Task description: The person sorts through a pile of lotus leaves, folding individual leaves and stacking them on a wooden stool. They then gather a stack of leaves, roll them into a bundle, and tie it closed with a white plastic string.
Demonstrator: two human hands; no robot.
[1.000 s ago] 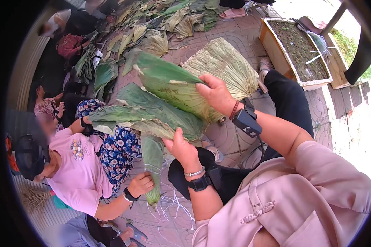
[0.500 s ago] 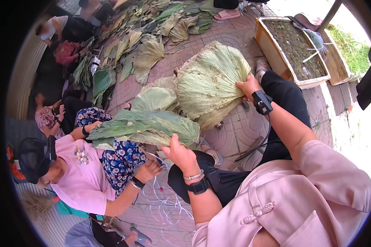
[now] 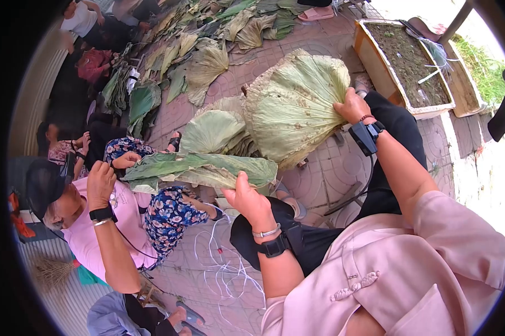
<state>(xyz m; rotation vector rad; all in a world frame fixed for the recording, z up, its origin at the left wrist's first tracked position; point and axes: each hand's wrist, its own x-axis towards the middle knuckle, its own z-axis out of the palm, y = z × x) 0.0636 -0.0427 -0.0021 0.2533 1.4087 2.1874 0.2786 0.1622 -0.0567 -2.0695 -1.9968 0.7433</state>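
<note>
My right hand (image 3: 353, 106) is closed on the narrow edge of a broad, pale, dried lotus leaf (image 3: 297, 103), which fans out to the left. My left hand (image 3: 249, 199) grips the near end of a folded bundle of green lotus leaves (image 3: 202, 168), thumb on top. At the bundle's far end is the hand (image 3: 126, 160) of a co-worker in a pink shirt, seated at my left. That person's other hand (image 3: 102, 179) is raised near the cap. Behind the bundle, more pale leaves (image 3: 213, 131) lie in a pile, partly hidden by the leaf in my right hand.
Many dried leaves (image 3: 207, 67) are spread over the paving at the back. A soil-filled planter box (image 3: 406, 67) stands at the right. Loose white string (image 3: 224, 269) lies on the ground below my left hand. Other people (image 3: 90, 25) sit at the far left.
The co-worker's nearer hand has risen from beside the white string to near the cap. The green bundle looks narrower and more edge-on. My right hand has shifted slightly right with its leaf.
</note>
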